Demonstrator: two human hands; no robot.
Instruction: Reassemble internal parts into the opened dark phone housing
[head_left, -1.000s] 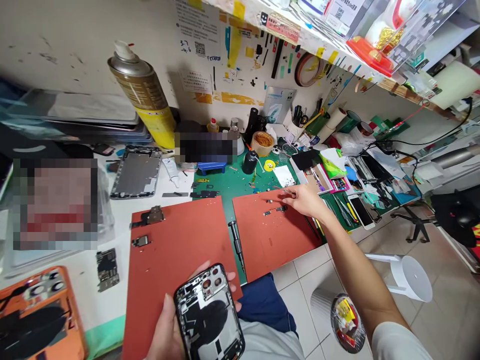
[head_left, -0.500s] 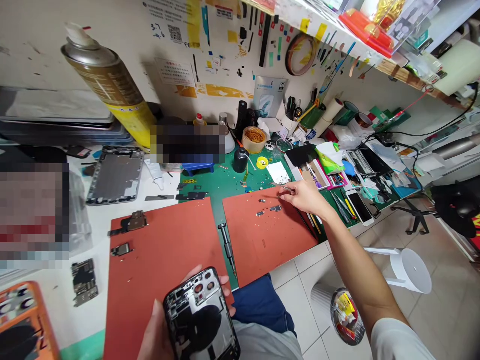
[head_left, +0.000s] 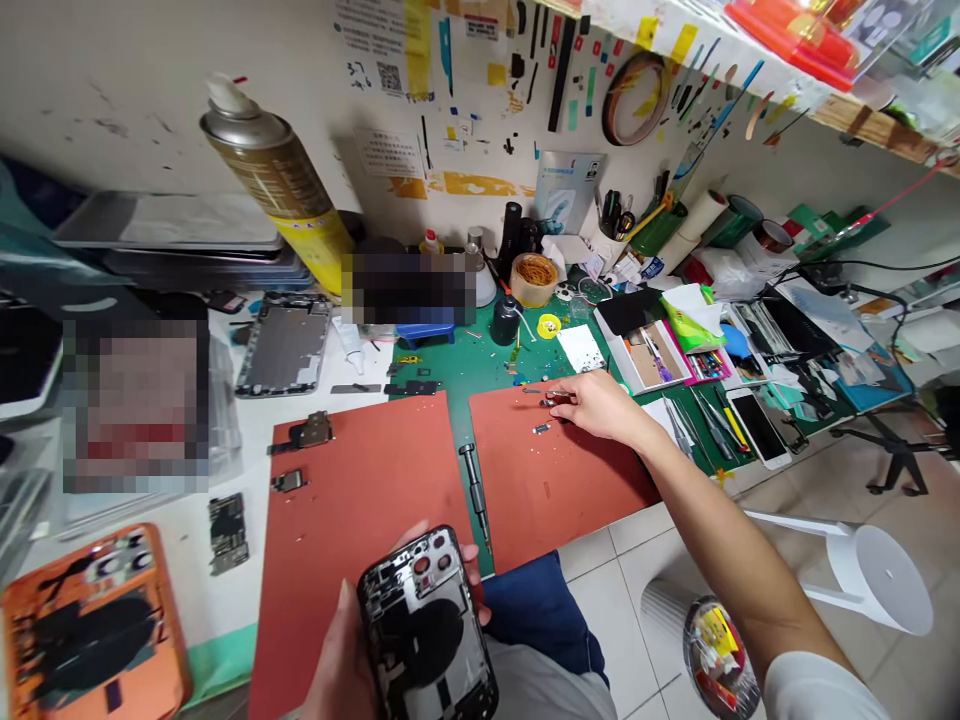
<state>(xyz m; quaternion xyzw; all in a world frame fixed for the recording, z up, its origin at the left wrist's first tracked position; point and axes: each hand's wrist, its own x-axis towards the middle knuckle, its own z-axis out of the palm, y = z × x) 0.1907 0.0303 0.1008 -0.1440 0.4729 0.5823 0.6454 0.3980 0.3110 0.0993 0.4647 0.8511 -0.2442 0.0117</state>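
My left hand (head_left: 337,665) holds an opened smartphone rear housing (head_left: 427,625) at the bottom of the view, with its camera openings at the top and a black round patch on its inside. My right hand (head_left: 600,405) reaches over a terracotta silicone mat (head_left: 570,500), its fingers pinching what looks like thin tweezers (head_left: 544,391) among tiny metal parts (head_left: 541,428). A long precision screwdriver (head_left: 475,495) lies beside that mat. On a second mat (head_left: 360,540) under the housing rest two small flex-cable parts (head_left: 311,431).
A green work mat (head_left: 442,360) holds small tools behind the mats. To the left lie a bare phone frame (head_left: 283,345), a logic board (head_left: 228,533) and an orange case (head_left: 94,625). A tall spray can (head_left: 274,175) stands back left. A white stool (head_left: 877,575) stands on the floor.
The view has swung slightly, shifting the bench. My right hand has lowered toward the small parts on the mat. The housing stays in my left hand.
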